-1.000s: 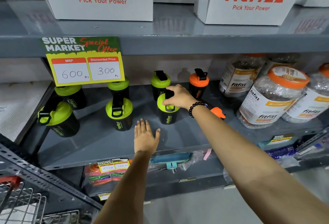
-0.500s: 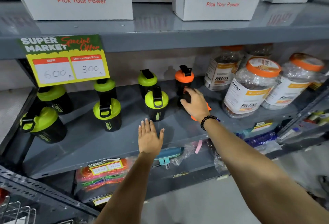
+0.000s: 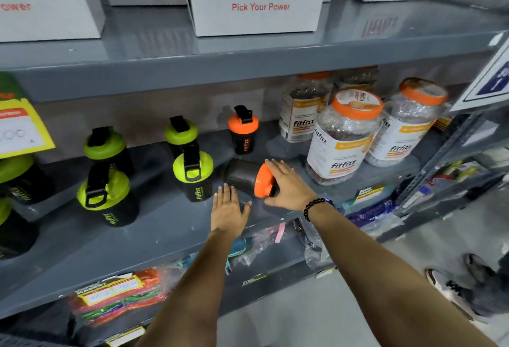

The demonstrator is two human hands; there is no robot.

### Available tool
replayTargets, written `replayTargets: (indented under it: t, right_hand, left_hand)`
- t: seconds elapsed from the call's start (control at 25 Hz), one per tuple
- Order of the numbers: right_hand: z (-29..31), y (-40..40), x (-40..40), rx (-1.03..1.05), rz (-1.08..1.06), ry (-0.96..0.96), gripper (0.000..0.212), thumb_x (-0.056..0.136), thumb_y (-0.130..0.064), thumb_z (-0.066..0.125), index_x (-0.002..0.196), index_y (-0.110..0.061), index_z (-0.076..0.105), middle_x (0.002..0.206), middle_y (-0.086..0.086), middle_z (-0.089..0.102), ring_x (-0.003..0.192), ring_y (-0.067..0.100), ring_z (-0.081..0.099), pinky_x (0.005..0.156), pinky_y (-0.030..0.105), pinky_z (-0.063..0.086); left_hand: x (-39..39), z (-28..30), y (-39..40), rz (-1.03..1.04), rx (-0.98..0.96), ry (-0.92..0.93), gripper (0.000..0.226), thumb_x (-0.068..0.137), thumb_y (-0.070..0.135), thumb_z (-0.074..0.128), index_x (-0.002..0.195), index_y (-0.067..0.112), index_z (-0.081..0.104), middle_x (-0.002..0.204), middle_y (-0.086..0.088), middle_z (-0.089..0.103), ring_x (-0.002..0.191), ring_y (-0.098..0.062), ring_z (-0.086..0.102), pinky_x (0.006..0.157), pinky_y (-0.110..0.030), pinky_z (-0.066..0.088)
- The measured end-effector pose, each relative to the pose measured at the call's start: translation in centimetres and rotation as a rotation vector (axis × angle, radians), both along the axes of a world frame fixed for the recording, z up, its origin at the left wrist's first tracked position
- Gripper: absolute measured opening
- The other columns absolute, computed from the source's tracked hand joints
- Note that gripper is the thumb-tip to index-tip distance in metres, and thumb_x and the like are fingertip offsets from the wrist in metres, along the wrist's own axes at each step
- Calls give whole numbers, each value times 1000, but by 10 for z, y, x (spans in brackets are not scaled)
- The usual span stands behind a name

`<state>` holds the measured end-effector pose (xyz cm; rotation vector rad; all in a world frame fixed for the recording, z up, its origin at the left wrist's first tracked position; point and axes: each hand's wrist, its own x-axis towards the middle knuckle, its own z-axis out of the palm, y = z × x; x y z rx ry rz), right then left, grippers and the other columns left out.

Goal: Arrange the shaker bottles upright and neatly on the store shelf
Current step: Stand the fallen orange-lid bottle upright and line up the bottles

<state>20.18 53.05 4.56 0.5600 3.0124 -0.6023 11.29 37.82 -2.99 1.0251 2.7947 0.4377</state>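
My right hand (image 3: 289,185): wrapped over the orange lid end of the fallen bottle (image 3: 249,180), fingers curled on it; a black bead bracelet (image 3: 316,206) sits at the wrist
My left hand (image 3: 227,210): flat on the shelf (image 3: 154,225), palm down, fingers spread, holding nothing; just in front of the fallen bottle
Fallen bottle: lying on its side on the shelf, dark body pointing left, lid toward my right hand
Orange bottle (image 3: 243,133): upright behind it, near the back
Green bottles (image 3: 192,174): upright to the left, in two rows
Jars (image 3: 344,137): orange-lidded, standing to the right
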Motion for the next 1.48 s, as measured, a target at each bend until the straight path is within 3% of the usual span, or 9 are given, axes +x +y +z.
replayTargets:
  t: [0.16,0.32,0.44,0.64,0.72,0.88,1.04,1.16,1.48]
  right_hand:
    - [-4,12,-5,54,28,19,106,66,-34,77,147,-14,10,152,12,25,144,30,14,117,47,15]
    - [-6,15,-12,-71,-32,67,106,59,-35,80,142,-8,19,149,13,29,142,29,19,117,47,17]
    - [1,16,-14,-165,-88,112,104,55,-38,78,139,-9,26,141,11,41,132,29,36,112,44,29]
    - [39,23,-32,-153,-185,247,69,60,-50,66,118,-15,49,118,11,54,113,28,49,93,39,45]
    - [51,23,-43,-83,-185,186,65,62,-58,62,107,-12,53,111,12,57,109,31,51,87,38,47]
    - [55,20,-60,14,-219,36,79,67,-73,55,114,-9,52,120,17,58,114,35,51,94,42,45]
    - [57,19,-67,21,-135,15,64,84,-57,49,129,-11,46,129,21,47,120,39,47,101,46,40]
    - [62,24,-67,43,-120,61,45,90,-41,49,120,-8,54,122,20,51,115,35,51,96,41,41]
    - [67,19,-74,60,-339,123,52,77,-53,62,89,-3,61,98,17,65,93,34,61,66,31,41]
  left_hand:
    - [-3,-6,6,19,16,16,70,97,48,31,149,3,15,160,-16,12,149,-28,6,122,-37,4]
    - [-2,-7,5,23,10,26,70,97,48,29,149,4,14,160,-15,11,149,-28,5,122,-36,3]
    - [-2,-7,4,20,10,27,70,97,48,29,149,5,14,160,-14,11,149,-27,5,122,-36,3]
    - [-2,-8,4,20,22,31,70,97,48,30,149,4,15,160,-15,12,149,-27,6,122,-36,3]
    - [-2,-8,3,18,24,32,70,97,48,29,149,3,15,160,-15,12,149,-27,6,122,-36,3]
    - [-2,-7,2,16,30,20,70,97,48,28,149,4,14,160,-15,11,149,-27,5,122,-36,2]
    - [-1,-7,2,14,41,17,70,97,48,29,149,3,14,160,-15,12,149,-28,6,121,-36,2]
    - [-2,-7,2,13,47,11,71,97,48,29,149,3,15,160,-15,12,149,-28,6,122,-36,3]
    - [-1,-7,1,15,48,25,71,97,49,29,149,3,15,159,-16,14,149,-28,7,121,-36,2]
